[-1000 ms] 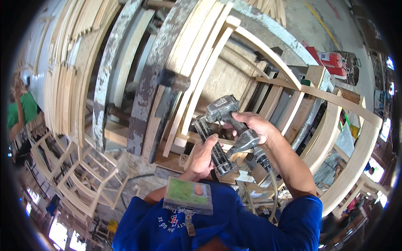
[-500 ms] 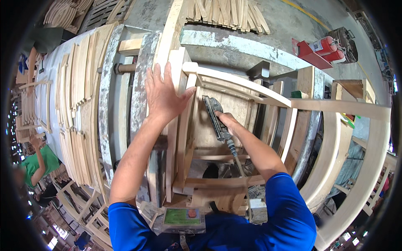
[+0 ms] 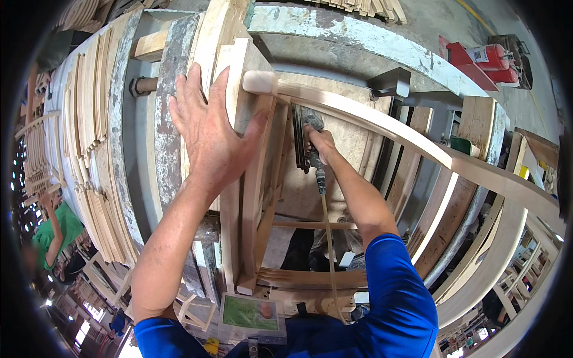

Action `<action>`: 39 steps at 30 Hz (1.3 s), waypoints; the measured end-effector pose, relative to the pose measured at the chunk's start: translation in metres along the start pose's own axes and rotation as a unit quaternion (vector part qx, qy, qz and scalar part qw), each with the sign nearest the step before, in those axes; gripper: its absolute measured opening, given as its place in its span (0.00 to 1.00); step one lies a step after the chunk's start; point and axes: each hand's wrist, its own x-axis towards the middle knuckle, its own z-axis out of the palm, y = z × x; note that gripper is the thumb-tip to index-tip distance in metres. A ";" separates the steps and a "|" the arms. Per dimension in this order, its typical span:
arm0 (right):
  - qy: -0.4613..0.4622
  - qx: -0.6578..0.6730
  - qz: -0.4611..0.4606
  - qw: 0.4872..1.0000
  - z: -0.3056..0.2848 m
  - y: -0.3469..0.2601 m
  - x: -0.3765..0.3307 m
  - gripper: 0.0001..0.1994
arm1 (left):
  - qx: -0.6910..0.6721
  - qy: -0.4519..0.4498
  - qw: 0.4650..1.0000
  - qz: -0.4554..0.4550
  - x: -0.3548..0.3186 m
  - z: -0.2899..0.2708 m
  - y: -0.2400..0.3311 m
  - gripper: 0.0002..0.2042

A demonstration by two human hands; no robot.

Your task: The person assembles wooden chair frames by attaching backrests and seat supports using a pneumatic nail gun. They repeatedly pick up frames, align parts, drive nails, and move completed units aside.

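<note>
My left hand (image 3: 210, 137) lies with fingers spread over the upper end of the upright boards at the left side of a pale wooden chair-like frame (image 3: 364, 115). My right hand (image 3: 320, 144) is closed around the handle of a dark pneumatic nail gun (image 3: 300, 146). The gun is inside the frame, its long narrow side close to the frame's left boards (image 3: 256, 173). Whether its nose touches the wood I cannot tell. From its lower end an air hose (image 3: 329, 238) runs down toward my body.
A worn metal clamping bench (image 3: 334, 30) surrounds the frame. Stacks of thin wooden slats (image 3: 89, 101) lie to the left. Curved wooden parts (image 3: 486, 262) extend at the right. Red fire extinguishers (image 3: 492, 56) stand on the far right floor. Another person in green (image 3: 59, 232) is at the far left.
The nail gun has turned more upright and moved toward the frame's left boards. My left hand remains on the board tops with fingers more widely spread. The view has shifted closer.
</note>
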 end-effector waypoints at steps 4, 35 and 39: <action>0.113 -0.136 -0.107 0.978 0.003 -0.005 -0.014 0.31 | 0.007 0.007 1.000 -0.004 -0.006 0.002 -0.004 0.41; -0.274 0.653 0.045 0.704 -0.127 0.107 -0.034 0.36 | 0.034 0.034 0.999 0.012 -0.005 0.007 -0.007 0.39; -0.275 0.655 0.037 0.703 -0.126 0.103 -0.033 0.36 | 0.032 0.037 0.999 0.011 -0.006 0.007 -0.007 0.39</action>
